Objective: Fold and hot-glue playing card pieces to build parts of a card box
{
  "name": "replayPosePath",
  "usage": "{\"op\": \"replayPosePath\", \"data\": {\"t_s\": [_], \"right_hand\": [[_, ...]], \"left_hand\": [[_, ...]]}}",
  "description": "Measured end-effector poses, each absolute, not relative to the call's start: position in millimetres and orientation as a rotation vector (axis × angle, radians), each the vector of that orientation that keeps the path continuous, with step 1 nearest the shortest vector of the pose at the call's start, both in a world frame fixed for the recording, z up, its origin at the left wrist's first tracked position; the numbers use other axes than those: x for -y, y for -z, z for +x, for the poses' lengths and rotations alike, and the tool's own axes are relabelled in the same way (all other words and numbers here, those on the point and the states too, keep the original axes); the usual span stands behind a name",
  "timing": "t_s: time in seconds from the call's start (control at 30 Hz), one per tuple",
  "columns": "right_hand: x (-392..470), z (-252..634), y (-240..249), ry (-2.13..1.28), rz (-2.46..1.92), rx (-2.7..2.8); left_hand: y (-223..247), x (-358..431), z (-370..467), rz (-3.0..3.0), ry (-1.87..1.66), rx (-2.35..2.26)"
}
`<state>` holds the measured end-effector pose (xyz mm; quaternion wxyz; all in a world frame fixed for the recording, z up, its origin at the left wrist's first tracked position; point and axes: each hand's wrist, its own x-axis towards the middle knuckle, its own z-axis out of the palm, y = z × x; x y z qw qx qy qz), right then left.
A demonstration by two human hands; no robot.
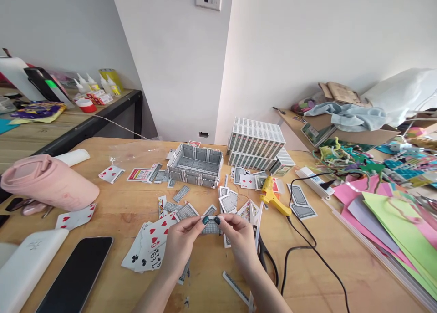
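Note:
Both hands meet over the middle of the table, thumbs side by side. My left hand (186,238) and my right hand (239,238) pinch one small piece of playing card (210,218) between thumbs and fingers. Most of it is hidden by the fingertips. Beneath and around them lie cut card pieces (186,211) with grey patterned backs. Left of my left hand a fan of playing cards (150,244) lies face up. Behind the hands stands an open box made of cards (196,167). Scissors (268,258) lie beside my right wrist, partly covered.
A yellow glue gun (275,197) with a black cord rests at right, near a power strip (316,183). Stacked card packs (256,144) stand at the back. A phone (77,274), a white case (32,263) and a pink roll (51,181) lie left. Coloured paper (392,231) covers the right side.

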<state>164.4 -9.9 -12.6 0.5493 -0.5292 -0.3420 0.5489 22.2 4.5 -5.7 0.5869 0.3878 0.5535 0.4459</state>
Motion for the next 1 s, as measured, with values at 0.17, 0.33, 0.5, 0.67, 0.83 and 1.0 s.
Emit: {"op": "replayPosePath", "data": {"t_s": [0.17,0.33,0.5,0.67,0.83,1.0], "right_hand": [[9.8,164.3,11.8,-1.274,-1.261,0.817],[9.3,165.6,12.9,-1.273,-1.270,0.831],[9.2,166.2,13.6,-1.283,-1.264,0.827],[9.3,166.2,13.6,-1.291,-1.272,0.815],[9.2,166.4,12.2,-1.302,-1.266,0.797],[10.0,165.7,10.3,-1.300,-1.283,0.791]], "left_hand": [[9.2,-4.8,20.9,0.949,-1.037,-1.307],[9.6,-3.7,20.4,0.996,-1.022,-1.332],[10.5,-3.5,21.5,0.987,-1.036,-1.319],[9.5,-3.6,21.6,0.998,-1.040,-1.313],[7.6,-2.9,21.9,1.010,-1.053,-1.319],[8.6,-2.8,22.5,1.024,-1.060,-1.306]]}}
